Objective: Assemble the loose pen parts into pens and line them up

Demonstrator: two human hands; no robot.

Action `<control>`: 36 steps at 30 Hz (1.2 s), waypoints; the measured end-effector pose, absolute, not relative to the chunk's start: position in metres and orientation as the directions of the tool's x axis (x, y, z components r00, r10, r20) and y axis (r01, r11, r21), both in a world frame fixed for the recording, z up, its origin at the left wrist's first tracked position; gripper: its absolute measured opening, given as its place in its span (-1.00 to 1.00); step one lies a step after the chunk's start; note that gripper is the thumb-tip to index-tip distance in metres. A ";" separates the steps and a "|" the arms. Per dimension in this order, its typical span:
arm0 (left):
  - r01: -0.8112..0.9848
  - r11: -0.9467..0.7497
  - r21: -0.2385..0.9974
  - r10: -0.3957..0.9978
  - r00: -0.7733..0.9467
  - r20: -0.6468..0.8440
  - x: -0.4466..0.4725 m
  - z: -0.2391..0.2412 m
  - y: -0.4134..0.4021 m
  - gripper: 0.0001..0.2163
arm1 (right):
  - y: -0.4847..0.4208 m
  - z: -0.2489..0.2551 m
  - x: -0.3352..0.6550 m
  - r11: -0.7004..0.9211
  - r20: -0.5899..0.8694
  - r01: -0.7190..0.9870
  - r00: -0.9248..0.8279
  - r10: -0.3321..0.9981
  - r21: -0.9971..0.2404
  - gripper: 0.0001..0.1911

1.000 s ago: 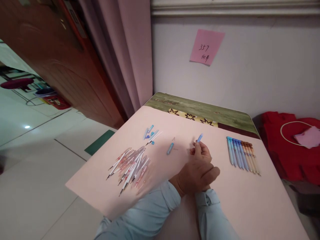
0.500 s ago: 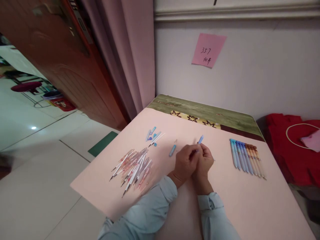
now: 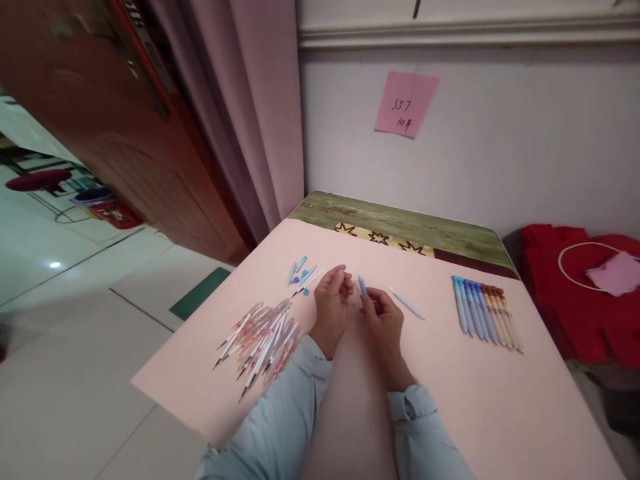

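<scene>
My left hand (image 3: 332, 308) is closed in a pinch above the table, left of my right hand. A small bluish bit shows at its fingertips, too small to name. My right hand (image 3: 385, 321) grips a short blue pen barrel (image 3: 363, 285), which points up and away from me. Just right of that hand a pale blue pen (image 3: 406, 304) lies slantwise on the table. Beyond my left hand are loose blue pen parts (image 3: 296, 272) and a few white refills (image 3: 306, 284).
A heap of refills and clear pen pieces (image 3: 263, 337) covers the left of the pink tabletop (image 3: 475, 407). Several assembled pens (image 3: 487, 310), blue to brown, lie in a row at right. A red cloth (image 3: 560, 300) is beyond the right edge, a wooden door (image 3: 150, 160) at left.
My hands have parted; the left moved left, and the right moved slightly left with the blue barrel. The pale pen right of my hand now shows. The loose teal barrel is out of sight.
</scene>
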State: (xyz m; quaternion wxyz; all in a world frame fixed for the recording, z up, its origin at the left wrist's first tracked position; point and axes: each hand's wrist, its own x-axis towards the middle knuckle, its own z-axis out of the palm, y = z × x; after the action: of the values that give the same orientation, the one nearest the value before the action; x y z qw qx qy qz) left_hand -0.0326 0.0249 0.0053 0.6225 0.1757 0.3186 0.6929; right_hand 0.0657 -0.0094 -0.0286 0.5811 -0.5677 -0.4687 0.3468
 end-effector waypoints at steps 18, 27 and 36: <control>-0.847 0.209 0.488 0.970 0.115 -0.216 -0.035 0.001 0.031 -0.83 | -0.010 -0.023 0.064 0.299 0.345 0.185 0.325 0.880 -0.936 -0.81; -0.834 0.226 0.504 0.966 0.123 -0.228 -0.033 0.001 0.030 -0.83 | -0.010 -0.020 0.064 0.289 0.333 0.174 0.334 0.882 -0.941 -0.81; -0.762 0.180 0.622 0.982 0.099 -0.162 -0.032 0.002 0.028 -0.80 | -0.011 -0.019 0.064 0.301 0.356 0.207 0.335 0.872 -0.931 -0.81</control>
State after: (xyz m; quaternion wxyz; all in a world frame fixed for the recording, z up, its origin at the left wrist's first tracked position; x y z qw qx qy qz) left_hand -0.0318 0.0276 0.0023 0.7150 0.1961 0.2803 0.6097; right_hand 0.0640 -0.0110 -0.0188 0.6238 -0.5277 -0.5112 0.2666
